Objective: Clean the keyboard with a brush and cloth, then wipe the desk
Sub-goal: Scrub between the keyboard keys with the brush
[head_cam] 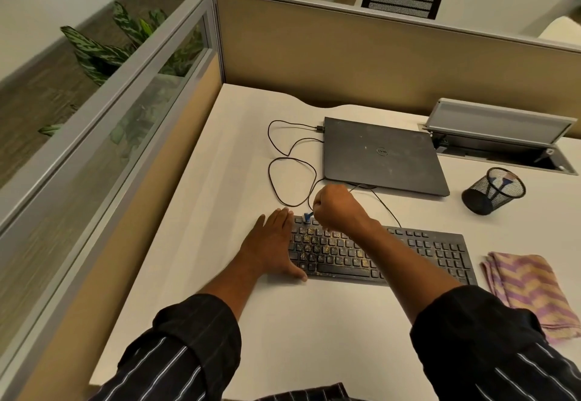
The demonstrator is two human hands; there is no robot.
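The left hand [273, 243] is laid flat, fingers straight, on the white desk [220, 180] against the left end of a black keyboard [408, 253], whose left-hand keys are strewn with yellowish crumbs. A small blue brush [307, 216], largely hidden and apparently tipped onto the top row, is gripped in the clenched right hand [336, 208] above the keyboard's far left corner. A folded purple-and-yellow cloth [528, 287] is seen just right of the keyboard, untouched.
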